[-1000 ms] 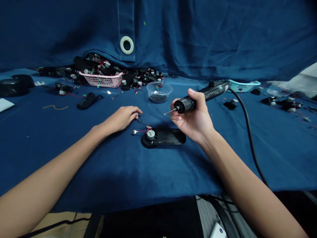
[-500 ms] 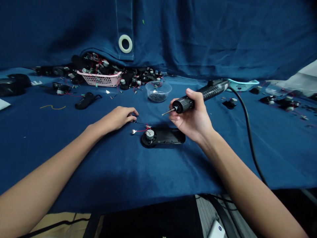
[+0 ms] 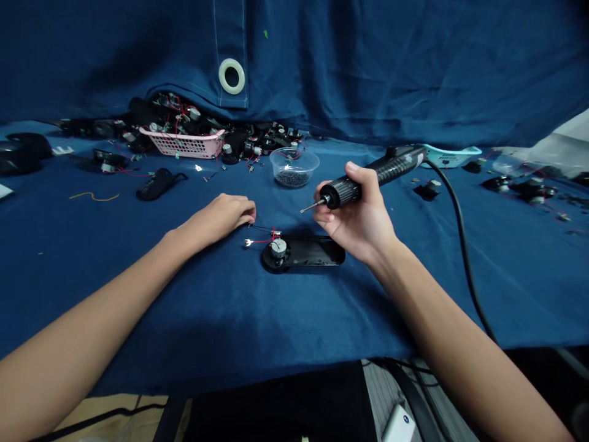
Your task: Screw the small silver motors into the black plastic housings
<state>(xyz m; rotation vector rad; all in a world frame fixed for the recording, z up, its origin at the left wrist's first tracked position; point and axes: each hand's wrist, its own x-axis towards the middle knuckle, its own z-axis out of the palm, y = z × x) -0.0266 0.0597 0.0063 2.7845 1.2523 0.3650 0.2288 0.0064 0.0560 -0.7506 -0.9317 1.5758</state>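
Observation:
My right hand (image 3: 361, 215) is closed around a black electric screwdriver (image 3: 377, 178), its bit pointing left and down, above the cloth. Below it lies a black elongated plastic housing (image 3: 315, 252), open side up, with a round silver motor (image 3: 278, 247) at its left end. Red and black wires run left from the motor; a small metal contact (image 3: 249, 243) sits at the end of the red one. My left hand (image 3: 230, 212) rests on the cloth just left of the housing, fingers curled together near the black wire's end; what they pinch, if anything, is hidden.
Behind stands a clear tub (image 3: 294, 169) of small dark screws. A pink basket (image 3: 186, 144) heaped with wired parts is at back left, near a black casing (image 3: 159, 184). A turquoise basket (image 3: 453, 156) stands at back right. The screwdriver's cable (image 3: 462, 245) hangs down the right side.
My left hand's fingers have curled closer together by the black wire's end. The right hand, screwdriver and housing stay nearly where they were.

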